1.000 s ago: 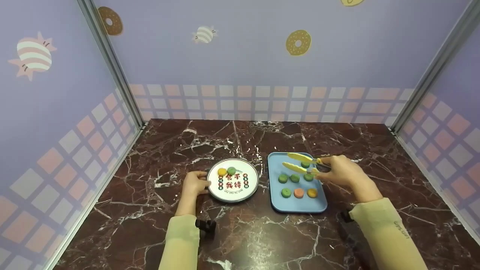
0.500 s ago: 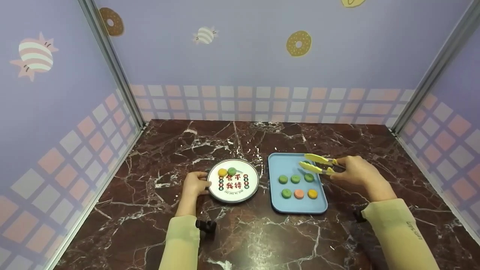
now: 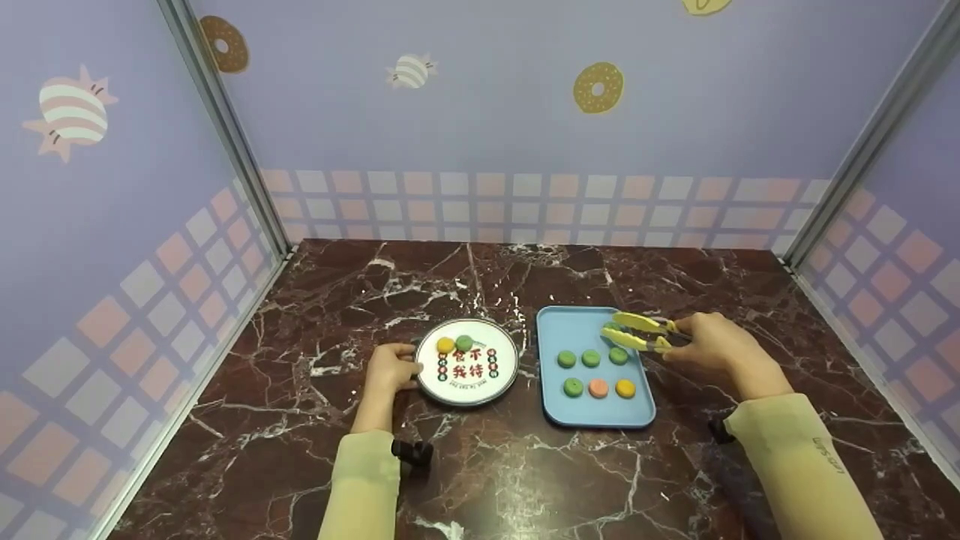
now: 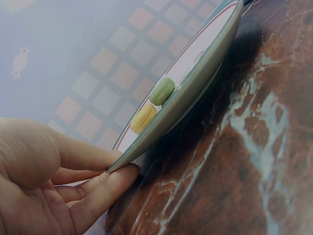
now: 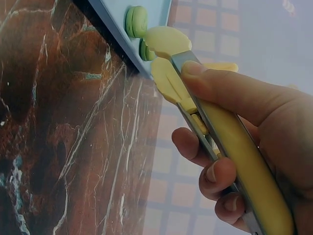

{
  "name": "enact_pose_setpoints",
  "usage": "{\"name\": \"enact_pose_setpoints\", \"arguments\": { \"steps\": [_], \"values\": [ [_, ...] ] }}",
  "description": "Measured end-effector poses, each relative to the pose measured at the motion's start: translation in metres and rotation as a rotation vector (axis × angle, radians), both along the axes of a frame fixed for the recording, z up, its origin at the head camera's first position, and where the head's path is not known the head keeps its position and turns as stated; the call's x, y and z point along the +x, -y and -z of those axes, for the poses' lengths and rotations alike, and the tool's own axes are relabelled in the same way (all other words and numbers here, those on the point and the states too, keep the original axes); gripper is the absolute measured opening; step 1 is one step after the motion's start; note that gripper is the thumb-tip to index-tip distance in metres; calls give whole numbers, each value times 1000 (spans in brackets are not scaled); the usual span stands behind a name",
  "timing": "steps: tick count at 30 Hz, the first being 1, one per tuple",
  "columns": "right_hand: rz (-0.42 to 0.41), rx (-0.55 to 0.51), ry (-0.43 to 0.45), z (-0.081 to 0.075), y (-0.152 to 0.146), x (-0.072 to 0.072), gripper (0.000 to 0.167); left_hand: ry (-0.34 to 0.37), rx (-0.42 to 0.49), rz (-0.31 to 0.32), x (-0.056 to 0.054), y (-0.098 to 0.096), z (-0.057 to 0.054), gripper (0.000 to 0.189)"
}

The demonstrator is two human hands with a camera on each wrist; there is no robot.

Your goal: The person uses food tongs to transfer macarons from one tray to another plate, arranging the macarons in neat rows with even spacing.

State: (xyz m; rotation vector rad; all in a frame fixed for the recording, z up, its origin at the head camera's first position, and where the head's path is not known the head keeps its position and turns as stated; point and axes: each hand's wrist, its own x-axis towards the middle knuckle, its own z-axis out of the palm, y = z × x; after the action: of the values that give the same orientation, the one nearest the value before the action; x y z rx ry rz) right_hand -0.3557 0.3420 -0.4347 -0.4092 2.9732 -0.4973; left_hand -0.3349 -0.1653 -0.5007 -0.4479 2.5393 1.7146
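My left hand (image 3: pixel 390 367) pinches the left rim of a round white plate (image 3: pixel 502 379), thumb on top and fingers beneath, as the left wrist view shows. A yellow macaron (image 4: pixel 144 118) and a green macaron (image 4: pixel 162 91) sit on that plate. In my right hand (image 3: pixel 712 341) is a pair of tongs (image 5: pixel 244 166) with yellow tips and handle, gripped between thumb and curled fingers. The tips hover over the far right part of a blue tray (image 3: pixel 562 322), around a green macaron (image 5: pixel 145 50) mostly hidden behind them. Closer on the tray is another green macaron (image 5: pixel 136 21).
Nearer on the tray lie several macarons in two rows, among them a pink macaron (image 3: pixel 598 388) and a yellow-orange macaron (image 3: pixel 625 388). Dark red marbled tabletop (image 3: pixel 510 480) surrounds plate and tray. Patterned walls (image 3: pixel 487 112) enclose the back and sides.
My right hand has drawn the tongs to the right, their tips moving from over the tray's middle to its far right edge. My left hand has kept its hold on the plate.
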Motion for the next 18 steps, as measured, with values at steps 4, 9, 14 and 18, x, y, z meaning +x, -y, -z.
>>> {"name": "enact_pose_setpoints", "arguments": {
  "steps": [4, 9, 14, 18],
  "values": [
    [-1, 3, 5, -1, 1, -1, 42, 2, 0, 4, 0, 0, 0, 47],
    [12, 14, 11, -3, 3, 1, 42, -8, -3, 4, 0, 1, 0, 47],
    [16, 30, 6, -3, 3, 1, 37, -18, -5, 2, 1, 1, 0, 46],
    [10, 27, -4, -3, 2, 2, 31, -12, -10, 6, 1, 1, -1, 46]
  ]
}}
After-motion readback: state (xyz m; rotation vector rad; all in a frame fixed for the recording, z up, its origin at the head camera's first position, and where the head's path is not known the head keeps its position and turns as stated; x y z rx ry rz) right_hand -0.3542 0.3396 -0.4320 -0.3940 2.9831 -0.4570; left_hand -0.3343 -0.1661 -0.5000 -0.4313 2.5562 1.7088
